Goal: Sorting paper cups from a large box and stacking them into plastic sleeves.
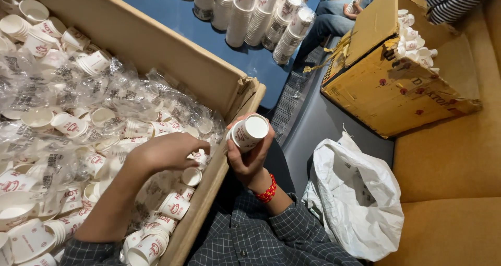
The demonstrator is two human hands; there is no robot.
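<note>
Head view, I note my right hand point(249, 159) clamped on a short cup stack point(249, 132), left hand point(169, 151) curled among loose cups point(172, 206) in the carton point(209, 182); many remain unstacked, finished stacks point(266, 15) standing on the blue table point(188, 20).

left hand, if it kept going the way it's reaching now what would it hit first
The left hand reaches to the right and down into the big carton. It would probably meet the loose paper cups by its fingertips first, then the carton's near wall just beyond. Depth is hard to judge from above.

Matt paper cups point(249, 132), crinkled glossy plastic wrap point(78, 88) (clear), rough cardboard box point(156, 46).
</note>
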